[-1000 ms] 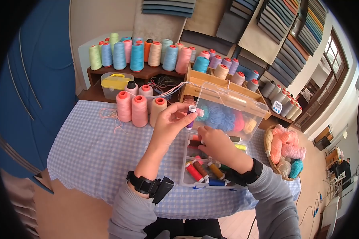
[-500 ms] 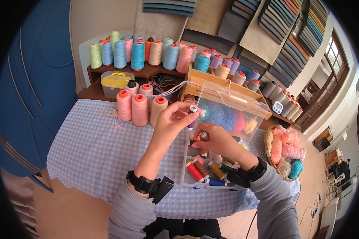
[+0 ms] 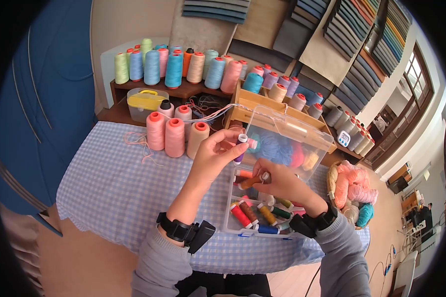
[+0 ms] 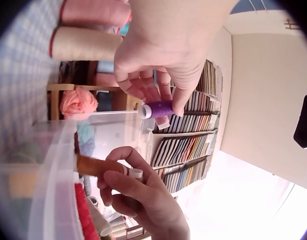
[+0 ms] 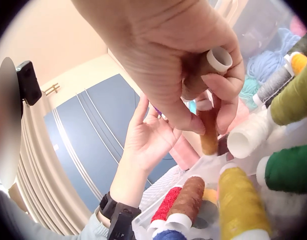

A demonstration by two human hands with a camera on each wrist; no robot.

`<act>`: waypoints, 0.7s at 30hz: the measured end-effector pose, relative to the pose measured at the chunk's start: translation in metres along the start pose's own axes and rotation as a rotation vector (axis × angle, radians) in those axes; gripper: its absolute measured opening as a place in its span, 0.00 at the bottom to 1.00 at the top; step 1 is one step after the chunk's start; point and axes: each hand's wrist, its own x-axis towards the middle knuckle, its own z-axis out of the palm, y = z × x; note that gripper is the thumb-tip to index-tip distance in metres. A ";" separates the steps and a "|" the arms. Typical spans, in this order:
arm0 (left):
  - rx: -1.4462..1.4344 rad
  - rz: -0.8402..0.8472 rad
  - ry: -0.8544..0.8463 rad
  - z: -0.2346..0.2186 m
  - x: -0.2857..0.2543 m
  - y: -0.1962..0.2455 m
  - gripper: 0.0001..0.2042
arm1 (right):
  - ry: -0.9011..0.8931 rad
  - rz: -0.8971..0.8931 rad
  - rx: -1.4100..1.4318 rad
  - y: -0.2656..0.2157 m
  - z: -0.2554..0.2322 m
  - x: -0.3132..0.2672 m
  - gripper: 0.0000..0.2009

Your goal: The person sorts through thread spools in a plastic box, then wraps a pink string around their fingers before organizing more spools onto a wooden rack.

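Observation:
My left hand (image 3: 214, 154) is raised beside the open lid and pinches a purple thread spool (image 4: 161, 109) between thumb and fingers. A small pink spool (image 4: 164, 123) sits behind it in the same grip. Low over the clear plastic box (image 3: 227, 218), my right hand (image 3: 285, 182) pinches an orange-brown spool (image 5: 209, 132) by its upper end. A second, duller brown spool (image 5: 197, 82) is tucked in the curled fingers of that hand. Inside the box lie red (image 3: 240, 216), mustard (image 3: 266, 215), dark green (image 3: 281, 212) and blue (image 3: 268, 229) spools, among others.
The box's clear lid (image 3: 309, 129) stands up at the back, with yarn balls showing through it. Pink thread cones (image 3: 174, 138) stand on the checked cloth (image 3: 119, 188) at left. A basket of yarn (image 3: 333, 190) is at right, and shelves of cones line the back.
My right hand was down in the box a second ago. It has come up and shifted right, now showing the orange-brown spool. The left hand keeps its grip almost unmoved.

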 end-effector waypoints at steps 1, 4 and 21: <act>0.016 0.001 0.002 0.000 0.000 -0.001 0.17 | 0.016 -0.027 -0.016 0.002 0.002 0.000 0.14; 0.028 -0.002 0.000 -0.002 0.001 -0.002 0.17 | 0.028 -0.062 -0.072 0.010 0.011 0.002 0.13; 0.003 -0.007 -0.021 -0.002 0.000 -0.001 0.16 | 0.073 -0.204 -0.071 -0.001 0.023 0.006 0.12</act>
